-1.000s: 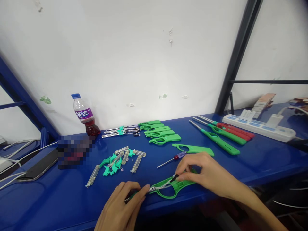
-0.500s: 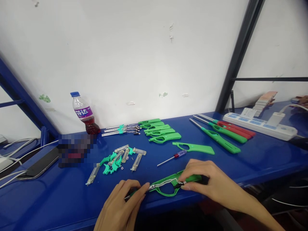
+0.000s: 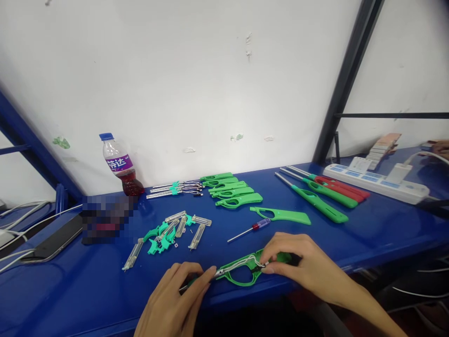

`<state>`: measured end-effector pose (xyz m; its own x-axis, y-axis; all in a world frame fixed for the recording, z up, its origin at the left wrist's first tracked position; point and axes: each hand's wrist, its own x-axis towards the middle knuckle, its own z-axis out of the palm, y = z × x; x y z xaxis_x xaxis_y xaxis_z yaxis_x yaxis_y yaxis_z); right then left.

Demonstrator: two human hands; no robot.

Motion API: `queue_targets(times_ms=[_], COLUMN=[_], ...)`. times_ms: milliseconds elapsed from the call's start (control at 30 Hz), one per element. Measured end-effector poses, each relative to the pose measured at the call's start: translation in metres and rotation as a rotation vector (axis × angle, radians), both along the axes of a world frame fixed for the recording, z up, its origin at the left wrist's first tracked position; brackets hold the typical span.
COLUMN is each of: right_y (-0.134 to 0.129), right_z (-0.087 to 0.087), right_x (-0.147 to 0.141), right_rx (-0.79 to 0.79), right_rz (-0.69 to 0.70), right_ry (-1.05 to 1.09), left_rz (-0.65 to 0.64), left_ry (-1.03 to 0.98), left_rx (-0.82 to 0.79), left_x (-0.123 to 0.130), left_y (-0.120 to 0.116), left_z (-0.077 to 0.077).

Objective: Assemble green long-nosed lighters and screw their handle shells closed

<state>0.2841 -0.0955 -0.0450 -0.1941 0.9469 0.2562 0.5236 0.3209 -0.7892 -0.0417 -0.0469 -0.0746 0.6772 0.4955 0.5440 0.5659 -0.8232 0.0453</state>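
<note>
At the table's front edge lies an opened green lighter handle half [image 3: 242, 283], its hollow side up. White wires [image 3: 242, 263] run inside it from a metal lighter tube [image 3: 219, 273] to a small black igniter [image 3: 257, 269] by the trigger loop. My left hand [image 3: 171, 297] is closed round the tube, thumb near its inner end. With thumb and forefinger, my right hand [image 3: 301, 260] pinches the black igniter at the wire ends; the fingertips hide part of it. Just beyond lie a screwdriver [image 3: 259, 224] and another green handle half [image 3: 287, 216].
Clear fuel tanks [image 3: 197, 237] and teal triggers [image 3: 161, 229] lie heaped at mid-left. Behind are tube assemblies [image 3: 173, 188] and several green handle shells [image 3: 240, 201]. Whole lighters [image 3: 321, 206] and a power strip [image 3: 379, 184] lie right; a bottle [image 3: 121, 164] and phone [image 3: 56, 238] left.
The black igniter has gone lower into the green handle half under my right fingertips. My left hand keeps its hold on the tube. The whole view has shifted slightly.
</note>
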Motion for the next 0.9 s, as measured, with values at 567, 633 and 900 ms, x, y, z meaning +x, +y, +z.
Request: queue_targets(times_ms=[567, 633, 900], right_y=[0.0017, 0.0015, 0.0011], right_z=[-0.0021, -0.0021, -0.0031], right_x=[-0.0018, -0.0019, 0.0002], right_rx=[0.049, 0.046, -0.031], right_rz=[0.016, 0.019, -0.037], right_ry=[0.043, 0.04, 0.007], left_rz=[0.014, 0.022, 0.012], left_ry=[0.029, -0.006, -0.186], left_rx=[-0.012, -0.013, -0.064], left_x=[-0.0012, -0.0008, 0.0042], left_y=[-0.0004, -0.0014, -0.0072], left_z=[-0.0017, -0.0021, 0.0038])
